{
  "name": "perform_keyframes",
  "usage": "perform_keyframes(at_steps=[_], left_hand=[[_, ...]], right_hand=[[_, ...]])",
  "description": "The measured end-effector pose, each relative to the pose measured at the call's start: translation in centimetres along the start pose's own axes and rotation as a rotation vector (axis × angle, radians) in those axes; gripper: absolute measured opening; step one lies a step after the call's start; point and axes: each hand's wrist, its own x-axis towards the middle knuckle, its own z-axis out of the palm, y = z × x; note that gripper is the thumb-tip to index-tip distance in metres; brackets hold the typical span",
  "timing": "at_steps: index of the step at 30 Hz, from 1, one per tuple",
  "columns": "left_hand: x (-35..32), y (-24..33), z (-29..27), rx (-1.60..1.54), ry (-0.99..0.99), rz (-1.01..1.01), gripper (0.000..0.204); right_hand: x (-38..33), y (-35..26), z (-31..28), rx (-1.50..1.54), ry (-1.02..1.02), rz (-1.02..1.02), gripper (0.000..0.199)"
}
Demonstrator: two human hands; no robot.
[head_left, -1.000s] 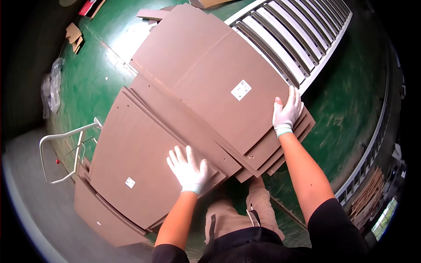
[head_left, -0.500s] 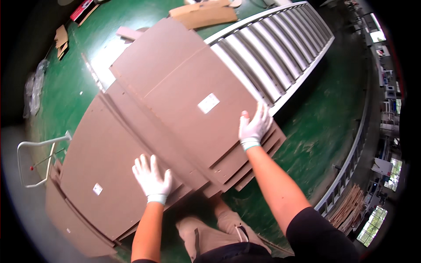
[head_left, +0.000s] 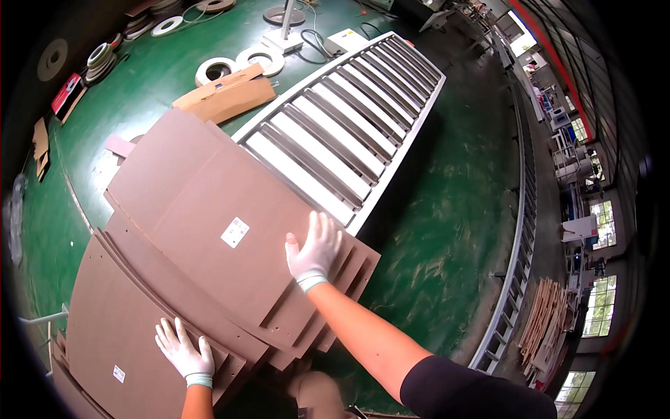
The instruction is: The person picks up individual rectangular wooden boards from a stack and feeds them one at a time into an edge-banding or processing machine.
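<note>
Two overlapping stacks of flat brown boards lie before me. My right hand (head_left: 314, 253), in a white glove, rests with fingers spread on the right edge of the right stack's top board (head_left: 188, 202), which bears a white label (head_left: 235, 232). Below that hand, the lower boards stick out in steps. On the near corner of the left board stack (head_left: 115, 307) lies my gloved left hand (head_left: 185, 355), fingers stretched out. A smaller label (head_left: 119, 374) is on this left stack. Neither hand is wrapped around anything. The undersides of the stacks are hidden.
A roller conveyor (head_left: 335, 129) runs away from the right stack's far edge. Cardboard (head_left: 230, 96) and coiled rolls (head_left: 259, 61) lie on the green floor beyond. To the right stand another long conveyor rail (head_left: 513, 279) and a pile of wooden strips (head_left: 543, 318). A white metal bar (head_left: 45, 318) shows at left.
The view has swung right and up, so boards and hands sit farther left and lower in it. More conveyor and floor rolls now show. Both hands remain on the boards.
</note>
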Motion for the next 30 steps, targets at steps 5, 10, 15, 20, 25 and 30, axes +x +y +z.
perform_keyframes(at_steps=[5,10,15,20,25,30], left_hand=[[-0.9,0.9,-1.9,0.038,0.113,0.045,0.071],[-0.8,1.8,-6.9,0.052,-0.028,0.011,0.069],[-5.1,-3.3,-10.1,0.082,-0.165,-0.026,0.071],[-1.2,2.1,-10.4,0.076,-0.172,-0.043,0.071],[-1.5,4.2,-12.0,0.080,-0.192,0.018,0.072],[-1.2,7.1,-13.2,0.107,-0.191,-0.024,0.073]], right_hand=[[3.5,-1.2,-2.7,0.123,0.017,-0.210,0.064],[1.8,-1.3,-4.6,0.015,-0.006,-0.195,0.056],[-6.2,-0.5,-2.7,-0.044,-0.064,-0.092,0.062],[0.4,1.5,-3.5,-0.017,-0.159,-0.192,0.068],[-0.7,9.5,-14.3,-0.027,-0.471,-0.380,0.079],[-9.6,30.4,-33.9,-0.137,-0.483,0.288,0.075]])
